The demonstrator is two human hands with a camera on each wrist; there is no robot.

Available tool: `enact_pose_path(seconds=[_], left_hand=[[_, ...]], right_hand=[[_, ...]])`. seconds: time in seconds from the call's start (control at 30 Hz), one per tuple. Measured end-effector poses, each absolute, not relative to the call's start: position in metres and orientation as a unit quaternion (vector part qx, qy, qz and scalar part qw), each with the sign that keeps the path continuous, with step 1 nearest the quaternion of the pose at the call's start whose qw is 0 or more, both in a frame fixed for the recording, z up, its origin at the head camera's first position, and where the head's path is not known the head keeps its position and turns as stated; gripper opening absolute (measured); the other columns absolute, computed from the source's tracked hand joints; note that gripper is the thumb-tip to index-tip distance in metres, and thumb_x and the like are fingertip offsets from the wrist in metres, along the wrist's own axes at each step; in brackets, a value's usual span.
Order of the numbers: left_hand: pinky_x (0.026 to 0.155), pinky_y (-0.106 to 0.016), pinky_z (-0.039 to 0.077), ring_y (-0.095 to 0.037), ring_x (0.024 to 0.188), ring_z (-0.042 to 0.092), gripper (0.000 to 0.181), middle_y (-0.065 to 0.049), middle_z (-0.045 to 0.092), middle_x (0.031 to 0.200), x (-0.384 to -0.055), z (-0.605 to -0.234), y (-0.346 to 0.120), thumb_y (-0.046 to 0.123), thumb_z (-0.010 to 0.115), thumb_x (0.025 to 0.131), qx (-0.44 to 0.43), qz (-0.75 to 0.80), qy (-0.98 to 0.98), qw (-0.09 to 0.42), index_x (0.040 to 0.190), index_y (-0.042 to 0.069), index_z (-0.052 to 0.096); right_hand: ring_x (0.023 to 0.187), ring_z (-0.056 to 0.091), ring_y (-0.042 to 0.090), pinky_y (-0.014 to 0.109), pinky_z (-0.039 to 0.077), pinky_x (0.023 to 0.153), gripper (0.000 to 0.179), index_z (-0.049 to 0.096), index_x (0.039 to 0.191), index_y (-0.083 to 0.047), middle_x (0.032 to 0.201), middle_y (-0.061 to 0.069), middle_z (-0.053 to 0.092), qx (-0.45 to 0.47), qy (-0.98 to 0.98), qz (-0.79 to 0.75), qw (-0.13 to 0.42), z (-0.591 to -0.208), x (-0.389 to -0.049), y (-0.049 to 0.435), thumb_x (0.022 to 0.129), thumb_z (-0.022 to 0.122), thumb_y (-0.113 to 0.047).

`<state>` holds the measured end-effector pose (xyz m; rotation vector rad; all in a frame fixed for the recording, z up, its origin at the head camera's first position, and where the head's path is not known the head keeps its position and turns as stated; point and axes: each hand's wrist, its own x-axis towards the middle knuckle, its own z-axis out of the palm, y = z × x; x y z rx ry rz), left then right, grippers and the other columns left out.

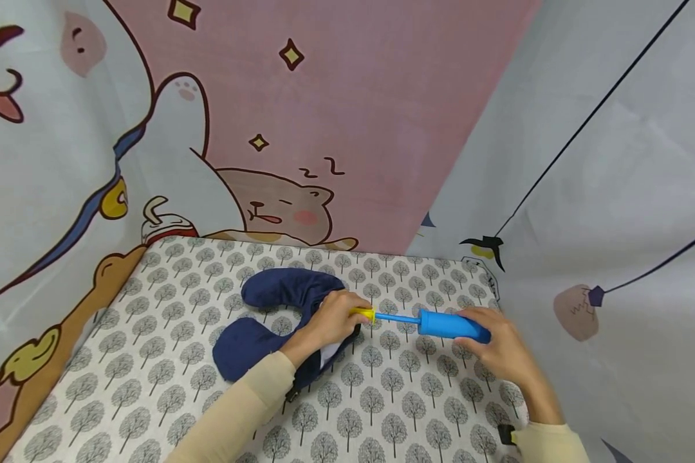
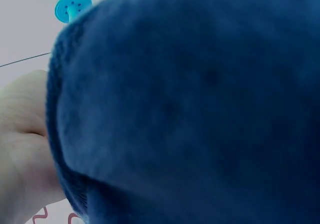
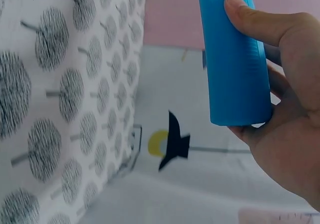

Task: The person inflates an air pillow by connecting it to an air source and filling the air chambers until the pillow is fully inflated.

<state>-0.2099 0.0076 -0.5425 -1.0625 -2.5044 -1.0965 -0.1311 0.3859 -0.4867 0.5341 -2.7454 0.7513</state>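
With the fingers of our left hand (image 1: 331, 318) curling closed around the yellow handle (image 1: 363, 314) and those of our right hand (image 1: 495, 337) wrapping the blue pump (image 1: 448, 325), we are holding it level over the table (image 1: 376, 411), its rod (image 1: 396, 317) showing between. We are working near the right edge, table surface stretching to the pump's near and far sides, while a printed sheet (image 1: 631, 193) is hanging close beyond. Under our left hand and forearm, a navy neck pillow (image 1: 286, 286) is crowding that side.
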Motion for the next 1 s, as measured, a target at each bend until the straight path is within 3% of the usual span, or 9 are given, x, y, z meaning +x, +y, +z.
enact_pose_path(seconds=[0.37,0.57,0.73,1.0], left_hand=[[0.082,-0.035,0.063,-0.020,0.094,0.077,0.022,-0.005,0.087,0.108,-0.210,-0.546,0.010,0.017,0.086,0.100,-0.354,-0.383,-0.847,0.103,0.121,0.011,0.088],[0.088,-0.041,0.067,-0.027,0.098,0.080,0.022,-0.010,0.087,0.110,-0.207,-0.547,0.012,0.012,0.087,0.099,-0.351,-0.401,-0.839,0.112,0.120,0.005,0.087],[0.095,-0.043,0.067,-0.027,0.102,0.080,0.023,-0.008,0.087,0.113,-0.210,-0.558,0.014,0.012,0.086,0.099,-0.346,-0.400,-0.840,0.118,0.121,0.008,0.087],[0.092,-0.044,0.067,-0.027,0.102,0.080,0.024,-0.007,0.088,0.113,-0.212,-0.563,0.016,0.011,0.088,0.098,-0.334,-0.393,-0.845,0.139,0.121,0.010,0.088]], right_hand=[[0.134,0.063,0.057,0.085,0.050,0.104,0.060,0.076,0.142,-0.008,0.148,0.029,0.070,0.140,-0.948,0.266,0.103,-0.475,-0.121,0.425,0.086,0.098,-0.011],[0.129,0.068,0.054,0.079,0.053,0.102,0.060,0.078,0.138,-0.007,0.142,0.026,0.075,0.162,-0.948,0.240,0.134,-0.480,-0.121,0.417,0.082,0.101,-0.011],[0.124,0.071,0.051,0.074,0.055,0.100,0.060,0.078,0.135,-0.002,0.135,0.024,0.078,0.189,-0.942,0.233,0.152,-0.486,-0.123,0.397,0.080,0.101,-0.006],[0.120,0.073,0.052,0.073,0.059,0.097,0.055,0.079,0.130,0.002,0.132,0.027,0.078,0.213,-0.932,0.229,0.182,-0.492,-0.132,0.365,0.080,0.100,-0.004]])
